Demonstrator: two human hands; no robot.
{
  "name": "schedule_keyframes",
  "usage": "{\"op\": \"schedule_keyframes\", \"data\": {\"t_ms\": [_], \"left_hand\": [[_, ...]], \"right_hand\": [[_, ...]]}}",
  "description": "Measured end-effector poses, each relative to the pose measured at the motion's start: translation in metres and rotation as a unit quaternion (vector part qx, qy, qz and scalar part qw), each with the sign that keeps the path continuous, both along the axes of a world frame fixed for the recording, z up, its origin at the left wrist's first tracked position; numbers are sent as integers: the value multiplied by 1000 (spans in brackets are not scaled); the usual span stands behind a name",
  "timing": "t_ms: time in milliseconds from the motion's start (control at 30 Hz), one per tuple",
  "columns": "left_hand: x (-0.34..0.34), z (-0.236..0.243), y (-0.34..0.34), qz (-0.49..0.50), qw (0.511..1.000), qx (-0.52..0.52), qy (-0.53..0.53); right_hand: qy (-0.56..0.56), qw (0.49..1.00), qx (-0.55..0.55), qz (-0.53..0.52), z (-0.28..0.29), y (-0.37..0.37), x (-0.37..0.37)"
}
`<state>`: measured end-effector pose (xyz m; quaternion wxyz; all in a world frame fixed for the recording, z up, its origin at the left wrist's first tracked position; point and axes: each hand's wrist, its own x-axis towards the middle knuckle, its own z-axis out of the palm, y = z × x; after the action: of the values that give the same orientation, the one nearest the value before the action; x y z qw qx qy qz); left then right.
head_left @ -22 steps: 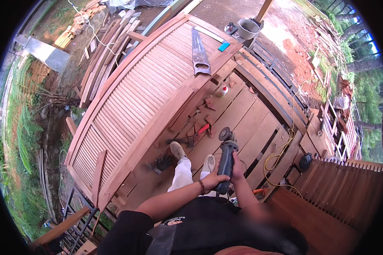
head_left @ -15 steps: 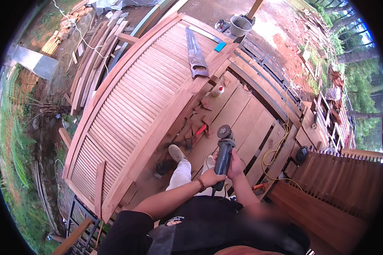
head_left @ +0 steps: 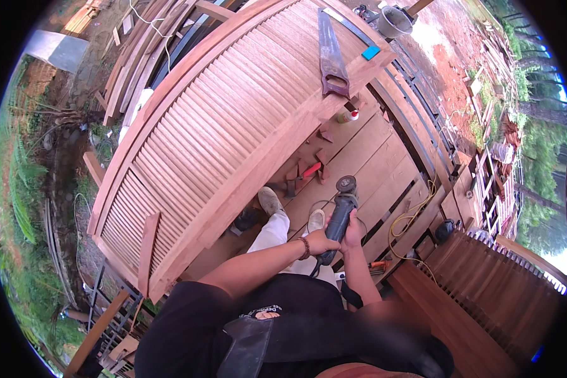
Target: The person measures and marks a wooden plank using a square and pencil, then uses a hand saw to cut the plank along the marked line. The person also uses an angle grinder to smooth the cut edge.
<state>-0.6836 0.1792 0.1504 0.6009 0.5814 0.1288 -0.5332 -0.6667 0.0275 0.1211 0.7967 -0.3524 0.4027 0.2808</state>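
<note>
An angle grinder [head_left: 341, 217] with a dark body and a small round flap-like disc is held in front of my waist, its head pointing away from me. My left hand [head_left: 320, 242], with a beaded bracelet at the wrist, wraps round the rear of its body. My right hand [head_left: 354, 232] grips the same body from the right side; some of its fingers are hidden behind the tool. To the left lies a large louvred wooden panel [head_left: 214, 104], apart from the grinder. A handsaw [head_left: 331, 60] and a small turquoise block [head_left: 371, 53] rest on its far right corner.
Below the panel's edge, wood offcuts [head_left: 324, 135], a red-handled tool [head_left: 311, 169] and a bottle with a red cap [head_left: 347, 116] lie on the plank floor [head_left: 375, 170]. A yellow cord [head_left: 394, 234] loops on the right. Slatted wooden pieces [head_left: 485, 271] stand at the lower right.
My view has turned, so the panel and saw sit farther right and higher in the picture. Both hands still hold the grinder, which appears slightly farther right.
</note>
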Motion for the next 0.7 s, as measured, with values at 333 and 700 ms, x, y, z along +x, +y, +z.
{"op": "schedule_keyframes", "data": {"t_ms": [333, 700], "left_hand": [[18, -15, 20, -80, 988, 75, -109], [91, -109, 155, 30, 734, 517, -439]], "right_hand": [[11, 985, -145, 93, -13, 24, 54], [-122, 858, -391, 309, -38, 43, 141]]}}
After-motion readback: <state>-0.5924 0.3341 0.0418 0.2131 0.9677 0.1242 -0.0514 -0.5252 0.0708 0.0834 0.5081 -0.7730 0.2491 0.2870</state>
